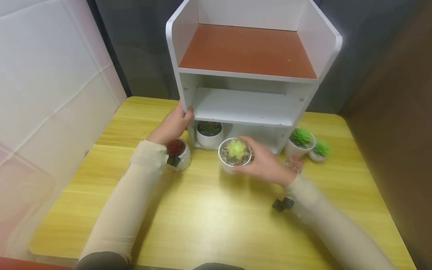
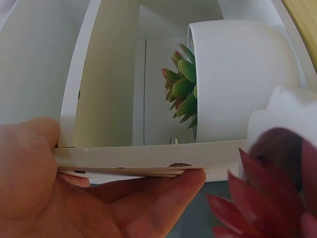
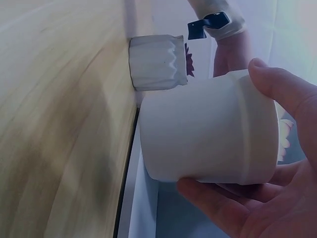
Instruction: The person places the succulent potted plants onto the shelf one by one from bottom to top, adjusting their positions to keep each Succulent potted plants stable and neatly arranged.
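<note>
My right hand (image 1: 264,163) grips a white pot with a light green succulent (image 1: 235,152), thumb and fingers round its rim and side. The pot hangs just in front of the shelf's lowest compartment, seemingly raised off the table. On the white shelf unit (image 1: 243,105), my left hand (image 1: 173,123) holds the edge of the left side panel, thumb inside and fingers outside. A white pot with a green, red-tipped succulent (image 2: 183,87) stands at the left in the lowest compartment. Close to the left wrist is a ridged white pot with a red succulent (image 1: 183,159).
Right of the shelf stand a larger green potted plant (image 1: 300,140), a small green one (image 1: 318,150) and a pink one (image 1: 294,164), partly behind the right hand. All rest on a yellow wooden table (image 1: 209,225). A brown panel (image 1: 398,112) bounds the right side.
</note>
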The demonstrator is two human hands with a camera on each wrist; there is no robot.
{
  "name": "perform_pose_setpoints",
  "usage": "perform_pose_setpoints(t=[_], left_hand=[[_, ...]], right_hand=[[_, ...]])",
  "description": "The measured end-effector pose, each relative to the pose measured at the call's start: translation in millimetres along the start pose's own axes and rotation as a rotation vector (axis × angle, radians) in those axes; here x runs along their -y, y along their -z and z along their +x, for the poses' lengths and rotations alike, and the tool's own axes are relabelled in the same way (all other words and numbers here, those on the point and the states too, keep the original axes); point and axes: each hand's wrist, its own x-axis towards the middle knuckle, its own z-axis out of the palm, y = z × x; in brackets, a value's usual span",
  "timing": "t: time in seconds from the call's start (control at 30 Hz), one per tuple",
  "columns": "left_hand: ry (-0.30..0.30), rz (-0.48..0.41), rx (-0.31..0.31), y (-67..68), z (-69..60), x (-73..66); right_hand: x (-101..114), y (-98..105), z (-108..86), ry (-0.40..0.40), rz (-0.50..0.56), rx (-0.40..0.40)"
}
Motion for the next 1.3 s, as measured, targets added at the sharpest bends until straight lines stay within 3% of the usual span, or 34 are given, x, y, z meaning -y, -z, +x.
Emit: perform_pose_setpoints(t=[0.6,0.93,1.3], left_hand=[[-0.007,0.003,-0.017,1.8,1.7,4.9],[-0.016,0.015,-0.015,3.1,3.5,5.6],[-0.019,0.004,-0.018,2.7,3.1,4.7]], right_hand=[[-7,10,14.1,-0.050,0.051,-0.038],[-19,13,21.4,-0.072,0.025,-0.069],[-27,15,27.7,-0.044,0.029,-0.095]])
